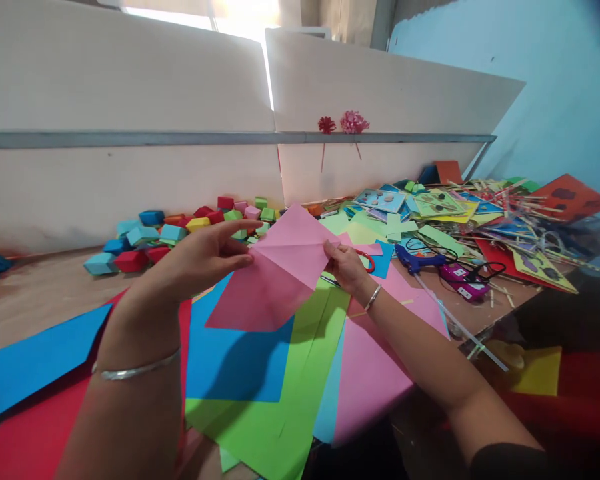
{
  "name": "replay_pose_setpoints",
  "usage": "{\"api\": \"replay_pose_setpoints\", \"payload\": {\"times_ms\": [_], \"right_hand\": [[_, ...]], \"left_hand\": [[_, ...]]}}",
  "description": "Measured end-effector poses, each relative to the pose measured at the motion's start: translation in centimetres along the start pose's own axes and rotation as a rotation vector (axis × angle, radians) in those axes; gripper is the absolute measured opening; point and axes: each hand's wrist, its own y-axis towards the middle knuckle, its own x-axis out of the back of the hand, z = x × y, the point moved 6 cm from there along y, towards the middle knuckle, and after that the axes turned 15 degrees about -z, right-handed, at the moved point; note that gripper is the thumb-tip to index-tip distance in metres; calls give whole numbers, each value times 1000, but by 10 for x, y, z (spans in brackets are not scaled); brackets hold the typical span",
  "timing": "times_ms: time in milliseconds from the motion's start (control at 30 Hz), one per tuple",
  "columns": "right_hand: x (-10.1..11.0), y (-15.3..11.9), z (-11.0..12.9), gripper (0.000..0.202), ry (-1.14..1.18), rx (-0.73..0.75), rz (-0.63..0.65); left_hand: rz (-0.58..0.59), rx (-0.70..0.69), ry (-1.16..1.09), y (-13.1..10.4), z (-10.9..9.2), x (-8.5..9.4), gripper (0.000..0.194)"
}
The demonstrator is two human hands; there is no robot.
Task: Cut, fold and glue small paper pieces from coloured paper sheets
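Observation:
A creased pink paper square (pixel 280 267) is held up in the air, its folds crossing near the middle. My right hand (pixel 347 268) pinches its right corner. At the left edge of the square is my left hand (pixel 213 257), thumb and index finger stretched toward the paper, their tips around its left corner; whether they grip it cannot be made out. Red-handled scissors (pixel 367 261) lie just beyond my right hand. Beneath the square are a blue sheet (pixel 235 373) and green sheets (pixel 275 427), with larger pink paper (pixel 370 373) to the right.
Coloured paper boxes (pixel 143 235) are heaped along the wall. A blue glue gun (pixel 420 259) and a purple power strip (pixel 464 281) lie to the right, before piled cards and sticks (pixel 500 213). Two paper flowers (pixel 354 122) rest on the wall rail. Blue card (pixel 45 357) lies left.

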Motion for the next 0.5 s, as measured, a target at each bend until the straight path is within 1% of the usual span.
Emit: {"api": "replay_pose_setpoints", "payload": {"times_ms": [33,67,167,233,333,400,433,500], "right_hand": [[1,1,-1,57,-6,-1,-1],[1,1,-3,58,-13,-8,-1],[1,2,-9,60,-42,-35,6],[-1,2,-11,61,-82,-39,24],[-2,0,-5,61,-213,9,81],[0,-1,6,61,-415,103,124],[2,-1,12,59,-572,170,146],[8,0,23,47,-1013,323,180]], "left_hand": [[15,-16,-19,0,-1,-1,77],[30,-28,-42,-1,-2,-2,73],[43,-15,-81,-1,-2,-4,46],[17,25,-69,0,0,-3,31],[-84,90,-32,0,3,3,24],[-211,105,-26,0,5,10,24],[-286,97,-21,-1,5,15,25],[-429,44,-5,-2,6,23,27]]}}
